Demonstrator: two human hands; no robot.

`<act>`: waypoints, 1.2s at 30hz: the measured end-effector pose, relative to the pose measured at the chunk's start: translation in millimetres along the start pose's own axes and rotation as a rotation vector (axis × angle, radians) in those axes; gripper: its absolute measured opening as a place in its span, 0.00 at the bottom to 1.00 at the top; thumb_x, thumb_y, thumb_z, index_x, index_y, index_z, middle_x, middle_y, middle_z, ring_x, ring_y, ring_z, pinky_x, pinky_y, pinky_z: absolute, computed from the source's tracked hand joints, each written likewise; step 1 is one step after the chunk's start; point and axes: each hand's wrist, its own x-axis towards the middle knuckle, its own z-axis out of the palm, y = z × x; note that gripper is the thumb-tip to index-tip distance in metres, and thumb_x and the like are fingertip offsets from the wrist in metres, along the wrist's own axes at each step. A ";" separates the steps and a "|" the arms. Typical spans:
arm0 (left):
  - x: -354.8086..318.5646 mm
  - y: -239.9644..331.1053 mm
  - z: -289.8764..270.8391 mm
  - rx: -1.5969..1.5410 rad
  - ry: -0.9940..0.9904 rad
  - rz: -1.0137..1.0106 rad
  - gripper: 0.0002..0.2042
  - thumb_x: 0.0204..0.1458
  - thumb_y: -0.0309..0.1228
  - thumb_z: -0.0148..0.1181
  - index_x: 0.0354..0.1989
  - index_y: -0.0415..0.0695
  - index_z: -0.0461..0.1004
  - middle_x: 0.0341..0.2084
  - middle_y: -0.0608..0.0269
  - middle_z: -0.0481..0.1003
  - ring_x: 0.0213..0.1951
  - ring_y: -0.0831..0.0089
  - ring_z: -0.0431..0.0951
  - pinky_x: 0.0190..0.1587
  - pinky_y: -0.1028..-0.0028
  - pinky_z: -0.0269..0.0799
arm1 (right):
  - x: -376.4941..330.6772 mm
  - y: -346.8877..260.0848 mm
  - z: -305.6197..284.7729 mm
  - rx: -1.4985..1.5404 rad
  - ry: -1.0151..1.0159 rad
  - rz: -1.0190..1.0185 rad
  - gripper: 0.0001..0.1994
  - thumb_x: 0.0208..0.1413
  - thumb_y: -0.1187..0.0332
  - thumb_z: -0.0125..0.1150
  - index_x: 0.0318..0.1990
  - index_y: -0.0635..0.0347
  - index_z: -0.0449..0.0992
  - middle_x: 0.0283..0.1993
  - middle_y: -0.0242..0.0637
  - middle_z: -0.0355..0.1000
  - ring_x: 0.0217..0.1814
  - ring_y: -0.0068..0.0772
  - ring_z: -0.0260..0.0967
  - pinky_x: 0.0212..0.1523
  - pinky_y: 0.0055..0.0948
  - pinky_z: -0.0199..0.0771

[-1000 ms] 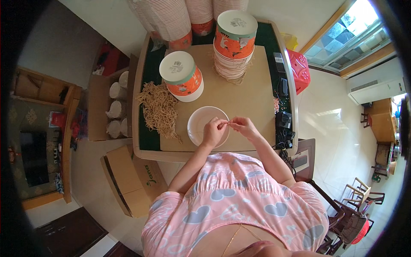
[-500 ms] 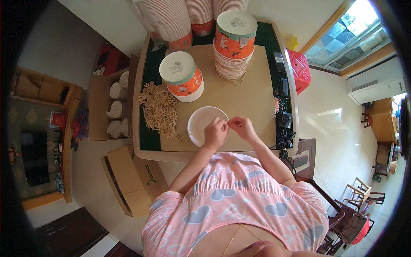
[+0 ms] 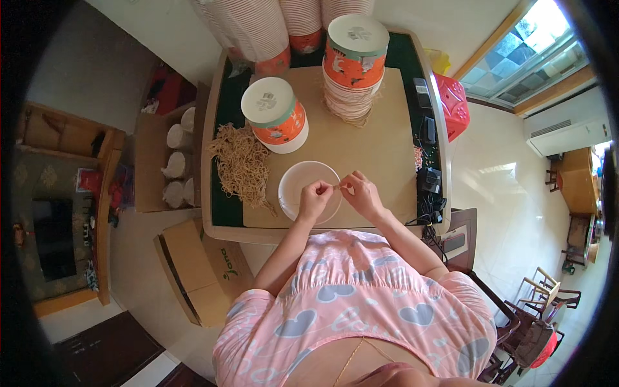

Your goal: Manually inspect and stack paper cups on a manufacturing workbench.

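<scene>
My left hand [image 3: 313, 198] and my right hand [image 3: 360, 195] meet over the right part of a white paper bucket [image 3: 291, 182], whose open mouth faces up. Both are closed in a pinch, fingertips almost touching. A tiny brownish bit shows between them, too small to name. Left of the bucket lies a tangled heap of tan cord [image 3: 240, 166]. Behind it stands an upturned orange-and-white paper bucket [image 3: 282, 132] with a green band. Farther back, to the right, rises a stack of such buckets [image 3: 354, 68], with strands of cord hanging round its lower part.
Tall nested bucket stacks [image 3: 245, 29] line the table's back edge. Black adapters and cables [image 3: 429, 184] run along the right edge. A red plastic stool [image 3: 453, 106] stands beyond. On the left are a carton of white rolls [image 3: 177, 164] and an opened cardboard box [image 3: 200, 274].
Both hands have shifted slightly left, the left one farther, and a small gap has opened between their fingertips. The white bucket has moved a little left.
</scene>
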 end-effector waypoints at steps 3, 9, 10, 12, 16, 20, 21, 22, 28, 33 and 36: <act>0.1 -3.3 -1.0 -0.034 -0.034 -0.025 0.04 0.47 0.25 0.58 0.23 0.38 0.74 0.16 0.72 0.72 0.20 0.87 0.67 0.23 0.82 0.63 | 3.3 -7.8 1.4 -0.015 -0.045 -0.033 0.03 0.46 0.71 0.58 0.30 0.57 0.74 0.33 0.39 0.68 0.33 0.41 0.71 0.33 0.35 0.72; -2.0 -4.0 -5.6 0.030 0.033 0.024 0.05 0.47 0.26 0.58 0.24 0.38 0.74 0.16 0.70 0.72 0.20 0.86 0.68 0.23 0.82 0.63 | 8.1 -3.5 3.0 -0.069 -0.087 -0.021 0.04 0.46 0.70 0.60 0.31 0.57 0.75 0.32 0.38 0.68 0.33 0.39 0.71 0.33 0.34 0.72; -2.9 -3.0 -6.8 0.055 0.051 0.032 0.05 0.47 0.26 0.58 0.24 0.38 0.74 0.16 0.69 0.72 0.20 0.85 0.68 0.23 0.82 0.64 | 8.1 -2.4 3.1 -0.069 -0.088 -0.021 0.04 0.46 0.70 0.60 0.31 0.57 0.75 0.32 0.38 0.68 0.33 0.39 0.71 0.33 0.34 0.72; -2.5 -5.2 -12.3 0.102 0.040 0.028 0.05 0.48 0.26 0.57 0.25 0.39 0.74 0.17 0.69 0.73 0.21 0.85 0.71 0.24 0.83 0.65 | 9.0 -2.4 2.9 -0.083 -0.083 -0.032 0.04 0.46 0.70 0.60 0.31 0.57 0.75 0.32 0.38 0.68 0.32 0.40 0.71 0.32 0.34 0.71; -1.1 -11.8 -9.2 0.037 0.053 0.045 0.06 0.49 0.28 0.59 0.29 0.38 0.76 0.21 0.66 0.76 0.26 0.81 0.76 0.27 0.80 0.69 | 8.4 -6.6 2.3 -0.095 -0.094 -0.030 0.04 0.47 0.69 0.59 0.30 0.57 0.75 0.32 0.38 0.68 0.32 0.41 0.70 0.32 0.35 0.71; -6.7 10.8 2.2 0.252 0.026 0.171 0.07 0.49 0.29 0.59 0.32 0.37 0.76 0.23 0.62 0.78 0.28 0.77 0.78 0.29 0.77 0.71 | 7.7 -5.1 3.6 -0.132 -0.077 -0.059 0.03 0.47 0.70 0.57 0.29 0.57 0.74 0.31 0.38 0.67 0.33 0.42 0.69 0.33 0.37 0.71; -7.0 16.4 3.3 0.319 0.028 0.181 0.08 0.47 0.29 0.60 0.33 0.37 0.76 0.24 0.59 0.78 0.28 0.73 0.78 0.30 0.75 0.72 | 7.9 -5.2 3.4 -0.148 -0.071 -0.071 0.03 0.46 0.70 0.58 0.29 0.57 0.74 0.32 0.38 0.67 0.33 0.43 0.69 0.33 0.37 0.70; -7.5 21.0 4.2 0.386 0.029 0.190 0.10 0.45 0.29 0.61 0.34 0.38 0.76 0.25 0.55 0.78 0.28 0.69 0.79 0.31 0.73 0.74 | 8.1 -5.4 3.3 -0.149 -0.071 -0.071 0.03 0.46 0.70 0.58 0.29 0.57 0.74 0.32 0.38 0.67 0.33 0.43 0.69 0.33 0.37 0.70; -8.4 28.1 5.7 0.499 0.054 0.245 0.06 0.44 0.26 0.61 0.30 0.38 0.76 0.22 0.56 0.77 0.25 0.71 0.78 0.30 0.74 0.72 | 9.2 -5.8 -0.1 -0.188 -0.074 -0.101 0.03 0.47 0.71 0.57 0.28 0.58 0.74 0.32 0.38 0.67 0.33 0.43 0.69 0.34 0.37 0.70; -8.5 25.2 6.1 0.410 0.067 0.231 0.04 0.42 0.25 0.60 0.26 0.38 0.75 0.21 0.56 0.76 0.25 0.68 0.79 0.29 0.73 0.73 | 7.6 0.3 -2.7 -0.172 -0.076 -0.064 0.03 0.46 0.71 0.56 0.26 0.58 0.74 0.31 0.38 0.67 0.35 0.42 0.69 0.35 0.37 0.71; -8.8 26.4 5.1 0.390 0.047 0.193 0.04 0.42 0.25 0.61 0.26 0.38 0.75 0.21 0.56 0.77 0.25 0.70 0.78 0.29 0.74 0.73 | 6.7 1.1 -5.3 -0.169 -0.082 -0.060 0.03 0.47 0.70 0.57 0.28 0.58 0.74 0.32 0.39 0.67 0.36 0.42 0.69 0.35 0.37 0.71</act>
